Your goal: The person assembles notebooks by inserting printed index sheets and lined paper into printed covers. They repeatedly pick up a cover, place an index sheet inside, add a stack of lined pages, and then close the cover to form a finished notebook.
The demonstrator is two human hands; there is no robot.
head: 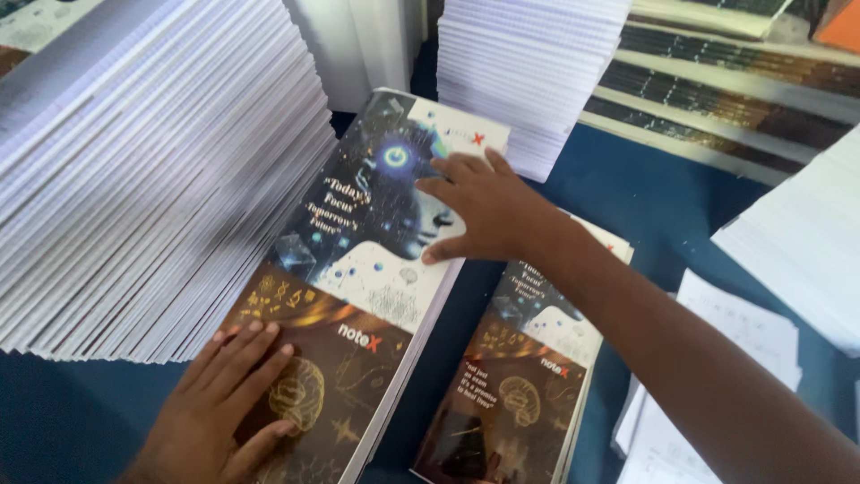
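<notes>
A long printed cover sheet (358, 269) with dark blue, white and brown artwork lies on top of a pile of paper in the middle of the blue table (663, 197). My left hand (219, 408) rests flat on its near brown end, fingers spread. My right hand (484, 211) presses flat on its far right edge, palm down. A second pile topped with the same kind of cover (524, 367) lies just to the right, partly under my right forearm.
A tall leaning stack of white sheets (152, 170) stands at the left, touching the cover pile. Another white stack (528, 72) rises at the back. Loose white pages (743, 332) and more white stacks (806, 242) lie at the right. Layered dark printed sheets (717, 90) lie at the far right.
</notes>
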